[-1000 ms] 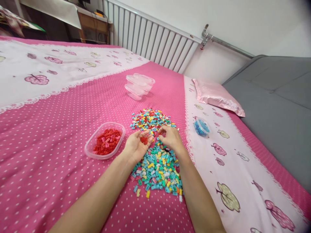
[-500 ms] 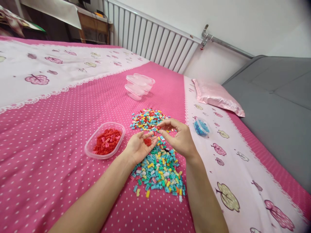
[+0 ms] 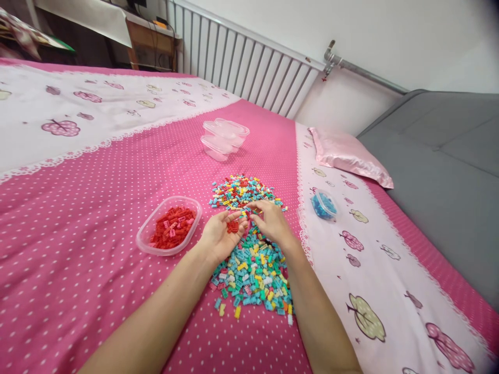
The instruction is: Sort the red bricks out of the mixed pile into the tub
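Note:
My left hand (image 3: 220, 236) lies palm up with its fingers slightly curled, and several small red toy bricks (image 3: 233, 227) rest in it. Close to its fingertips is my right hand (image 3: 270, 221), palm down, thumb and index finger drawn together; whether a brick sits between them is too small to tell. Beneath and in front of the hands spreads a near pile of mixed bricks (image 3: 253, 275), mostly teal, green and yellow. A farther pile (image 3: 237, 191) holds red, blue and yellow bricks. To the left stands a clear plastic box (image 3: 142, 240) of red and pink bricks.
A small clear tub with blue bricks (image 3: 323, 205) stands on the right. Farther back are stacked clear containers (image 3: 224, 137). A pink pillow (image 3: 351, 156) lies near the grey headboard (image 3: 440, 156). Everything rests on a pink dotted bedspread (image 3: 93, 223); a white radiator (image 3: 241, 57) is behind.
My right hand has moved left and a little down, closer to the fingertips of my left hand. My left hand stays nearly in place, still holding the red bricks.

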### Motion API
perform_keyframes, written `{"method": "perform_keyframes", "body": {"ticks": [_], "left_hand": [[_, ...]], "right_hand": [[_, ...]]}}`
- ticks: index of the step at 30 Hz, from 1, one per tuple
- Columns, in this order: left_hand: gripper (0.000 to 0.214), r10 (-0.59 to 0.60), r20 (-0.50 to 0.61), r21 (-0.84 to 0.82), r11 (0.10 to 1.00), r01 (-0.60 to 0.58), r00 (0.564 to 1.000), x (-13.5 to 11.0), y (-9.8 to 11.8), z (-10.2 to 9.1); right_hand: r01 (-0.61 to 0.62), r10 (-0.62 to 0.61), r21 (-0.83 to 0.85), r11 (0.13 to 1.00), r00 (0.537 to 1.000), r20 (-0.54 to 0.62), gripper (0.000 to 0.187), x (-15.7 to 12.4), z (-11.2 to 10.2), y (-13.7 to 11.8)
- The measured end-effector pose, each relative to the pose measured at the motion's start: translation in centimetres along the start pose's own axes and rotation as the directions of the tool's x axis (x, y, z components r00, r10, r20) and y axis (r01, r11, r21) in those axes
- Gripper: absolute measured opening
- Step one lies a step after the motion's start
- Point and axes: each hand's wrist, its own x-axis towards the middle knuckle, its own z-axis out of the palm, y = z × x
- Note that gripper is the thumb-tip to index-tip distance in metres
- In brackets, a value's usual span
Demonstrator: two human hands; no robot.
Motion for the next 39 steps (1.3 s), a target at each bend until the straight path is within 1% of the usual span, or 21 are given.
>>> {"method": "perform_keyframes", "body": {"ticks": [4, 7, 11, 15, 19, 25, 29, 32, 34, 36, 39], "left_hand": [[0.022, 0.012, 0.007, -0.003, 1.0, -0.012, 1.0, 0.0, 0.0, 0.0], [0.021, 0.022, 0.005, -0.008, 1.0, -0.022, 1.0, 0.0, 0.0, 0.0], [0.021, 0.026, -0.004, -0.01, 1.0, -0.026, 1.0, 0.1, 0.0, 0.0], [0.021, 0.025, -0.011, -0.013, 1.0, -0.025, 1.0, 0.1, 0.0, 0.0], [0.02, 0.022, -0.014, -0.017, 1.0, -0.022, 1.0, 0.1, 0.0, 0.0], [0.02, 0.015, -0.018, -0.027, 1.0, -0.015, 1.0, 0.0, 0.0, 0.1], [0.021, 0.023, -0.015, -0.014, 1.0, -0.024, 1.0, 0.0, -0.1, 0.0], [0.02, 0.032, -0.017, -0.009, 0.999, -0.032, 0.999, 0.0, -0.1, 0.0], [0.019, 0.038, -0.019, -0.013, 0.999, -0.039, 0.999, 0.0, -0.1, 0.0], [0.019, 0.039, -0.018, -0.016, 0.999, -0.04, 0.999, 0.0, -0.1, 0.0], [0.019, 0.031, 0.005, -0.023, 0.999, -0.031, 1.0, 0.0, -0.2, 0.0]], "right_hand": [[0.007, -0.001, -0.062, 0.998, 0.996, 0.093, 0.034, 0.0, 1.4, 0.4], [-0.02, 0.03, -0.092, 0.996, 0.993, 0.111, 0.035, -0.1, 1.8, 0.6], [-0.073, 0.081, -0.099, 0.992, 0.993, 0.084, 0.027, 0.0, 2.0, 0.8], [-0.079, 0.084, -0.114, 0.99, 0.996, 0.042, 0.02, 0.1, 2.2, 0.9], [-0.098, 0.1, -0.129, 0.987, 0.995, 0.007, 0.019, 0.1, 2.1, 0.9], [-0.098, 0.101, -0.102, 0.99, 0.994, 0.029, 0.018, 0.1, 1.9, 0.7], [-0.138, 0.141, -0.115, 0.984, 0.99, 0.021, 0.015, 0.0, 1.8, 0.6], [-0.146, 0.146, -0.103, 0.984, 0.989, -0.013, 0.015, 0.0, 1.5, 0.6], [-0.137, 0.133, -0.063, 0.989, 0.99, -0.055, 0.014, 0.0, 0.9, 0.5], [-0.107, 0.108, 0.014, 0.994, 0.988, -0.107, 0.014, -0.1, 0.0, -0.1], [-0.012, 0.043, 0.171, 0.985, 0.982, -0.182, 0.015, -0.6, -2.0, -1.9]]}}
